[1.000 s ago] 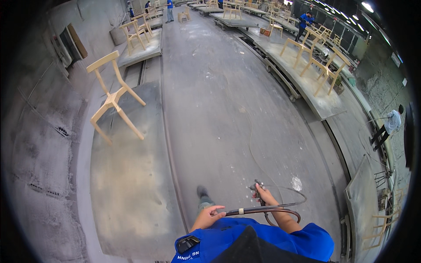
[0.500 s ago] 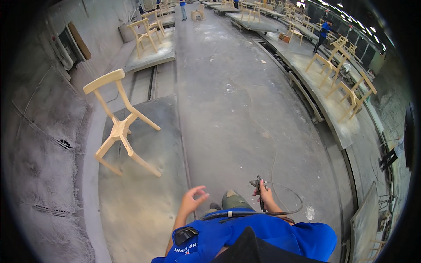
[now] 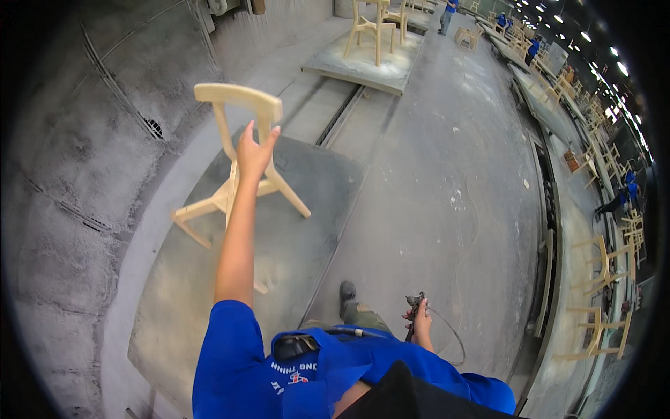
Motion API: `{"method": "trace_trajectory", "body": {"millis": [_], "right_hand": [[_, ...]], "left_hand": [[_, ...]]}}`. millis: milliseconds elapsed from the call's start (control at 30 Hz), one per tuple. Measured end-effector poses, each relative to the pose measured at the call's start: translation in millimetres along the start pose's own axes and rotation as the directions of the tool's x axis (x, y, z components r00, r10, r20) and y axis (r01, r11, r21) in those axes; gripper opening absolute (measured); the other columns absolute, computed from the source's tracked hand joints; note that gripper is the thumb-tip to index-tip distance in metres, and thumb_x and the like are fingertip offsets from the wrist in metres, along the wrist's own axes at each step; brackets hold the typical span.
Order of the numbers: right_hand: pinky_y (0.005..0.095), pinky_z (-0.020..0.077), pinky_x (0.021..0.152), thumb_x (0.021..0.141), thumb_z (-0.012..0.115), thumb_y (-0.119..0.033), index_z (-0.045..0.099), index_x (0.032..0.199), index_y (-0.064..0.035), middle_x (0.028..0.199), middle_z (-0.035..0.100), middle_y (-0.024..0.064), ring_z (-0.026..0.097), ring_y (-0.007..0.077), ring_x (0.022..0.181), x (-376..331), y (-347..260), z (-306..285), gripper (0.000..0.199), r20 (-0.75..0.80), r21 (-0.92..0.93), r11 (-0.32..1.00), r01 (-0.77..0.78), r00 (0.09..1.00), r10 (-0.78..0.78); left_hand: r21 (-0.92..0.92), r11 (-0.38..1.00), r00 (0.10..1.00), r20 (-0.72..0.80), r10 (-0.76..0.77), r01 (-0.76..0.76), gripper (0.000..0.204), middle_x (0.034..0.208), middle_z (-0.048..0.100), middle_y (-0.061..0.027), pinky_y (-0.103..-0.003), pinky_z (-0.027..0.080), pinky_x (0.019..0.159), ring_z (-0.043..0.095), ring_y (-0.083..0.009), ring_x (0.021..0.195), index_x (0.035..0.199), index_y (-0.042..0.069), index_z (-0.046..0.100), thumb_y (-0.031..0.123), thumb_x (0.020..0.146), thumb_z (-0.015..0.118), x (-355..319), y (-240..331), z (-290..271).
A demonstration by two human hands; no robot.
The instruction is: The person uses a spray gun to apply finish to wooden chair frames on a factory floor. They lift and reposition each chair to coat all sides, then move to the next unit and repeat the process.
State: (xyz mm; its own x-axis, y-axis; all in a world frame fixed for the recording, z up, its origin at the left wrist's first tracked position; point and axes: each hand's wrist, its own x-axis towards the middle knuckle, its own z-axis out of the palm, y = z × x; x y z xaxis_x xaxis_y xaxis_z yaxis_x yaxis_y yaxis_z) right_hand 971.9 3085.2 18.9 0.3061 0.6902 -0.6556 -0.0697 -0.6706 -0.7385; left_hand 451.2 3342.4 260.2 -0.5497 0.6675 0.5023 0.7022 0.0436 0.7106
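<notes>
Since half a second back my left hand [image 3: 254, 150] has gone from hanging low near my chest to a full stretch forward, and the wooden chair [image 3: 237, 167] now sits much closer in view. From here I can't make out whether the fingers actually press the chair's back or only hover against it; the palm covers the upright and the fingers are spread wide, not closed round anything. My own forearm hides part of the seat frame and one rear leg, and another leg end shows only as a stub near my elbow. My right hand [image 3: 421, 322] is low by my hip, wrapped round the grip of a dark spray gun [image 3: 414, 311]; the gun is small and dim, so its nozzle is hard to read, and its thin hose [image 3: 457, 335] loops away and drops out of sight behind my blue sleeve. The chair is bare pale wood, with a curved top rail, slim splayed legs and an open seat frame, and it looks tilted. It stands toward the far left corner of the dusty grey platform [image 3: 279, 258], near the platform's curved left edge.
</notes>
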Motion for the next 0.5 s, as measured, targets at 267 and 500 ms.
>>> {"method": "trace_trajectory", "body": {"millis": [267, 500], "right_hand": [[0.0325, 0.0521, 0.050, 0.097, 0.039, -0.074, 0.065, 0.117, -0.0056, 0.089, 0.065, 0.0071, 0.070, 0.0203, 0.082, 82, -105, 18, 0.076, 0.092, 0.031, 0.985, 0.170, 0.981, -0.172], [0.0341, 0.0552, 0.058, 0.097, 0.030, -0.077, 0.061, 0.126, -0.0074, 0.095, 0.068, 0.0080, 0.068, 0.0221, 0.100, 130, -152, 73, 0.081, 0.385, 0.028, 0.998, 0.061, 0.920, -0.067]], "left_hand": [[0.239, 0.965, 0.960, -0.275, -0.043, 0.111, 0.078, 0.116, 0.068, -0.0262, -0.045, 0.045, 0.104, 0.063, -0.0390, 0.116, 0.138, -0.012, 0.049, 0.024, 0.074, 0.074, 75, 20, 93], [-0.063, 0.988, 0.989, 0.065, -0.134, 0.138, 0.074, 0.130, 0.063, -0.0213, -0.041, 0.048, 0.101, 0.062, -0.0329, 0.120, 0.141, -0.002, 0.053, 0.010, 0.071, 0.073, -81, 30, -25]]}}
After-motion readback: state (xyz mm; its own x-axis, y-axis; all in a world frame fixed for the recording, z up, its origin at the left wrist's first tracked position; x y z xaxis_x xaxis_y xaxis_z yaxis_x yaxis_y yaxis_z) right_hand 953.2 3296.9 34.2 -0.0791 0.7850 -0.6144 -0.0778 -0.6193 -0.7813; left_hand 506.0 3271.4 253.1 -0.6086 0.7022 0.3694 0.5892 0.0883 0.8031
